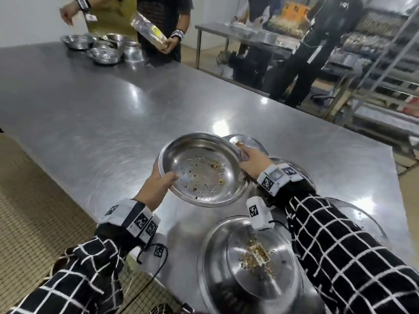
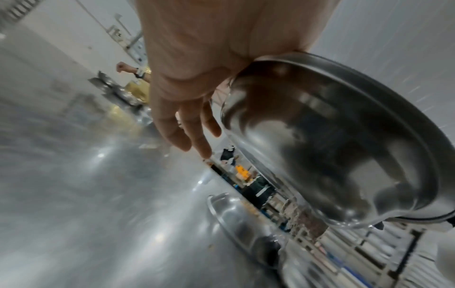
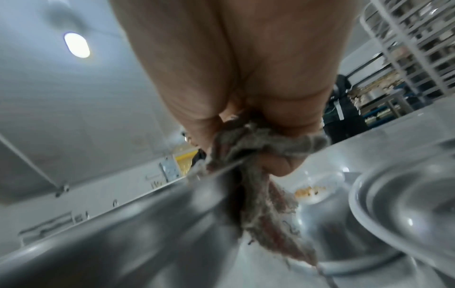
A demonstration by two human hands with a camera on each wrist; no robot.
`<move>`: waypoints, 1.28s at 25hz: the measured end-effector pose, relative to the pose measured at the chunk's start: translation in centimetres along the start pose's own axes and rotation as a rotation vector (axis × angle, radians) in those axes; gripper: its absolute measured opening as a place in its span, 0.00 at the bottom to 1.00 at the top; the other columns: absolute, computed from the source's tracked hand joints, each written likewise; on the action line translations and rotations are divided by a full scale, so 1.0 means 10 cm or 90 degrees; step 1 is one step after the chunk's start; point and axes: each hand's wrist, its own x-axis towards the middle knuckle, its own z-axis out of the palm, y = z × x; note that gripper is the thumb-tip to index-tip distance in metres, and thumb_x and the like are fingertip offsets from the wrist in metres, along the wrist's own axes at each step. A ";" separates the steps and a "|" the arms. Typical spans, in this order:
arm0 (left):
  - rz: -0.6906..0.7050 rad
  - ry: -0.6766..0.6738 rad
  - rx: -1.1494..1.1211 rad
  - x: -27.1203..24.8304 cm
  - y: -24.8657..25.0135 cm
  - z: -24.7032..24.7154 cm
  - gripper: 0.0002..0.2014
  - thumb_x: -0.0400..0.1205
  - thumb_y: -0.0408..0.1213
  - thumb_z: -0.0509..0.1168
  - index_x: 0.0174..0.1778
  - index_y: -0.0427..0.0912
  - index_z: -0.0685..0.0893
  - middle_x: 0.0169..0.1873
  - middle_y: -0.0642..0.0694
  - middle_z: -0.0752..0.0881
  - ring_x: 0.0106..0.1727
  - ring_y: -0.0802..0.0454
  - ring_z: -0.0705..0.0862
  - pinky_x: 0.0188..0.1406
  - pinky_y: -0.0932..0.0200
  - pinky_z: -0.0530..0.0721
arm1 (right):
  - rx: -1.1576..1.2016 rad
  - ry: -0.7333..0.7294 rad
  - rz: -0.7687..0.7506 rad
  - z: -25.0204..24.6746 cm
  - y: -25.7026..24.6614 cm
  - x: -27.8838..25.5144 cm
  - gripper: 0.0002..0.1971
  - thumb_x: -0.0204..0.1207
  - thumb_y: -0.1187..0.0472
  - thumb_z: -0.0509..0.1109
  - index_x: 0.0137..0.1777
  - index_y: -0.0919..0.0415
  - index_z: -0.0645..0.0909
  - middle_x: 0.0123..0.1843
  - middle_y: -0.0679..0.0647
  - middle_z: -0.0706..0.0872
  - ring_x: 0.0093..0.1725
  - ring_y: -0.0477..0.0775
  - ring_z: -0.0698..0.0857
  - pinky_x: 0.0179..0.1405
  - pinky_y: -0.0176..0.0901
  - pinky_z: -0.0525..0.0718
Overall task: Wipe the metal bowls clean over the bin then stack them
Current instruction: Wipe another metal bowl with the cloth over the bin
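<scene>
Crumbs are sitting in the near bowl (image 1: 256, 257). Left hand (image 1: 156, 189) is gripping a dirty bowl's (image 1: 201, 168) rim; right hand (image 1: 254, 164) is clutching a cloth (image 3: 258, 175) against its edge.

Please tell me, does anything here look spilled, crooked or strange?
Nothing is spilled on the table. The held bowl is tilted and speckled with food crumbs; the left hand grips its rim, and the right hand holds a grey cloth at the opposite rim.
</scene>
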 end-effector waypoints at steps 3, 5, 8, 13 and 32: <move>0.059 -0.054 -0.046 -0.04 0.31 0.22 0.29 0.65 0.40 0.60 0.64 0.60 0.68 0.47 0.52 0.81 0.47 0.49 0.81 0.49 0.52 0.81 | 0.076 0.111 0.072 -0.36 0.09 -0.44 0.13 0.77 0.71 0.63 0.60 0.61 0.78 0.50 0.57 0.82 0.51 0.59 0.82 0.40 0.41 0.76; 0.089 -0.111 -0.057 -0.13 0.50 0.46 0.28 0.64 0.39 0.59 0.62 0.58 0.70 0.46 0.52 0.81 0.45 0.53 0.81 0.44 0.56 0.81 | 0.087 0.167 0.129 -0.56 0.20 -0.87 0.12 0.76 0.71 0.62 0.57 0.61 0.78 0.48 0.58 0.82 0.47 0.60 0.80 0.32 0.44 0.75; 0.107 -0.198 -0.052 -0.30 0.64 0.82 0.21 0.64 0.38 0.59 0.54 0.57 0.75 0.40 0.52 0.80 0.41 0.52 0.79 0.37 0.58 0.78 | 0.132 0.241 0.204 -0.73 0.40 -1.54 0.12 0.76 0.70 0.62 0.58 0.60 0.78 0.49 0.57 0.83 0.46 0.58 0.81 0.35 0.41 0.75; 0.125 -0.381 -0.041 -0.81 0.72 1.49 0.17 0.64 0.36 0.57 0.48 0.52 0.77 0.38 0.48 0.77 0.39 0.49 0.75 0.36 0.56 0.76 | 0.199 0.376 0.343 -0.73 0.74 -2.78 0.13 0.75 0.70 0.60 0.56 0.61 0.78 0.44 0.63 0.82 0.39 0.54 0.79 0.36 0.44 0.79; -0.097 -0.772 0.060 -4.06 -0.15 3.82 0.19 0.88 0.47 0.51 0.53 0.38 0.81 0.20 0.52 0.85 0.22 0.59 0.84 0.21 0.67 0.80 | 0.387 0.630 0.578 0.36 2.26 -6.98 0.24 0.84 0.60 0.62 0.79 0.49 0.67 0.73 0.43 0.76 0.68 0.40 0.76 0.70 0.41 0.73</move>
